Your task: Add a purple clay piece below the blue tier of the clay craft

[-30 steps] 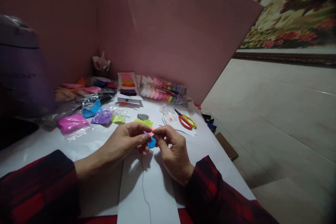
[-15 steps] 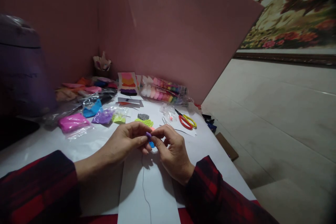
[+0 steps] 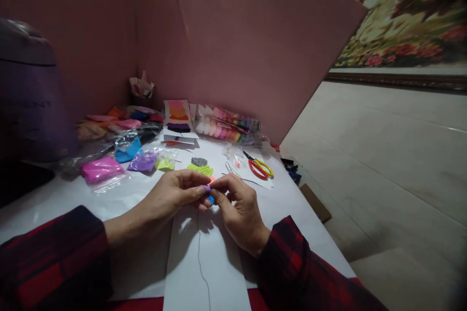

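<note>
A small piece of purple modelling clay (image 3: pixel 207 188) is pinched between the fingertips of my left hand (image 3: pixel 182 192) and my right hand (image 3: pixel 233 199). Both hands hover above a white paper sheet (image 3: pixel 204 257) marked with a thin wavy dark line. Past my fingers, the sheet carries textured clay patches: a grey one (image 3: pixel 199 161), a yellow-green one (image 3: pixel 200 170) and a blue one (image 3: pixel 210 199). A bit of coral-pink clay shows between my hands, mostly covered by them.
To the right lie scissors (image 3: pixel 259 167) with red and yellow handles. Bagged clay in pink (image 3: pixel 102 171), purple (image 3: pixel 143 161) and lime (image 3: pixel 165 164) sits left. Behind are a clay-coloured card (image 3: pixel 177 114) and a clay pack (image 3: pixel 226 124). A large purple container (image 3: pixel 32 92) stands far left.
The purple clay has turned between my fingertips, from roughly upright to lying more sideways. My left thumb has shifted slightly up over it; my right hand looks almost unmoved.
</note>
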The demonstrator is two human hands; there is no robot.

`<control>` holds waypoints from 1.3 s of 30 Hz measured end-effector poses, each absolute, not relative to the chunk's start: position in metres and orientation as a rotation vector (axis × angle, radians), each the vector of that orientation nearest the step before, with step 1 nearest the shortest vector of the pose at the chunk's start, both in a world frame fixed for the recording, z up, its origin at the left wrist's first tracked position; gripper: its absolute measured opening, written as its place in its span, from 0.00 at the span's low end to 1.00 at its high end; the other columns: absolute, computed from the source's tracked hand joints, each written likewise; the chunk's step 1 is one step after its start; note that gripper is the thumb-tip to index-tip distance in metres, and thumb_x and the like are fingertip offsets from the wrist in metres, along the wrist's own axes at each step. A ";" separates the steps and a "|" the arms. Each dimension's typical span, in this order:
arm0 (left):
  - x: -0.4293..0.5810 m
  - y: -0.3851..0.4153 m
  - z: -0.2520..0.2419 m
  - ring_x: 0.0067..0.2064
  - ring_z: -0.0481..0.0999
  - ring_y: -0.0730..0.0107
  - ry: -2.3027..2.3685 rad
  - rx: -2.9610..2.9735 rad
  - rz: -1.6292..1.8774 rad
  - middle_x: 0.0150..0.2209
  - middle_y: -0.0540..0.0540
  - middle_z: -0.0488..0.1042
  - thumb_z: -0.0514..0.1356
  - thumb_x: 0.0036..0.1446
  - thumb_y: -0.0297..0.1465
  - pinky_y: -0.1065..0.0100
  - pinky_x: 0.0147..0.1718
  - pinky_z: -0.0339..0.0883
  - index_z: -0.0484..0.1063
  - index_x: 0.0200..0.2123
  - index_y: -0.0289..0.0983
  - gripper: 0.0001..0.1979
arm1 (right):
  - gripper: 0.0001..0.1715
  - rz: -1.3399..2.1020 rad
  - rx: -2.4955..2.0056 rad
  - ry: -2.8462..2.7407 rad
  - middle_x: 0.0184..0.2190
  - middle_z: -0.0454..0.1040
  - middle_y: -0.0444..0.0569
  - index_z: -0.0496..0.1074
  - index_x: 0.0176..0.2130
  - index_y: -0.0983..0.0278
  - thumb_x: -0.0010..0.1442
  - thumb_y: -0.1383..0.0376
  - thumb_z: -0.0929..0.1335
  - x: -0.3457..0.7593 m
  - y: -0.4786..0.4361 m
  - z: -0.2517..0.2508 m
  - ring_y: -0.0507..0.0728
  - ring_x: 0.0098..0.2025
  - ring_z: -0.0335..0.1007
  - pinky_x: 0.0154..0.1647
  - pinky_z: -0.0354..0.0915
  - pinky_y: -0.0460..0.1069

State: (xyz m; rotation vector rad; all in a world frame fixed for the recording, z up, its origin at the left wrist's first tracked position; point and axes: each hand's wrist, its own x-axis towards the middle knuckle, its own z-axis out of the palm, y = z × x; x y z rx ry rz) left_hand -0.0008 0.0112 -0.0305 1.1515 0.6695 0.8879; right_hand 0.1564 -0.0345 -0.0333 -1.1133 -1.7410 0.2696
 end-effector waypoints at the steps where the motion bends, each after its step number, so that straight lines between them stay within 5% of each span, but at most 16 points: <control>1: -0.001 0.011 -0.031 0.24 0.76 0.72 0.671 1.158 0.894 0.25 0.46 0.79 0.68 0.46 0.29 0.71 0.27 0.70 0.75 0.34 0.32 0.11 | 0.06 0.275 -1.110 -1.742 0.29 0.72 0.46 0.73 0.33 0.64 0.59 0.72 0.66 0.156 -0.035 -0.034 0.53 0.31 0.69 0.32 0.66 0.48; 8: 0.000 0.011 -0.027 0.17 0.72 0.72 0.688 1.238 0.891 0.16 0.50 0.74 0.69 0.43 0.31 0.71 0.18 0.67 0.69 0.31 0.33 0.13 | 0.05 0.328 -1.074 -1.786 0.31 0.75 0.48 0.74 0.37 0.64 0.59 0.69 0.67 0.155 -0.035 -0.032 0.54 0.32 0.70 0.32 0.66 0.48; 18: 0.000 0.010 -0.029 0.25 0.77 0.68 0.650 1.236 0.929 0.25 0.47 0.77 0.67 0.46 0.29 0.69 0.22 0.71 0.69 0.38 0.32 0.15 | 0.05 0.292 -1.129 -1.776 0.30 0.73 0.46 0.73 0.35 0.64 0.60 0.70 0.66 0.157 -0.035 -0.031 0.53 0.32 0.69 0.35 0.65 0.49; 24: 0.000 0.007 -0.025 0.14 0.69 0.76 0.785 1.294 0.796 0.20 0.50 0.74 0.66 0.47 0.33 0.75 0.12 0.58 0.71 0.34 0.33 0.13 | 0.05 0.329 -1.160 -1.685 0.30 0.73 0.47 0.72 0.35 0.65 0.61 0.67 0.66 0.156 -0.036 -0.032 0.53 0.32 0.70 0.34 0.65 0.48; 39: -0.001 0.007 -0.024 0.19 0.69 0.75 0.759 1.334 0.876 0.20 0.52 0.71 0.63 0.51 0.38 0.73 0.19 0.63 0.70 0.30 0.33 0.13 | 0.05 0.323 -1.143 -1.727 0.28 0.73 0.47 0.73 0.32 0.66 0.59 0.70 0.67 0.155 -0.035 -0.033 0.53 0.31 0.70 0.33 0.65 0.48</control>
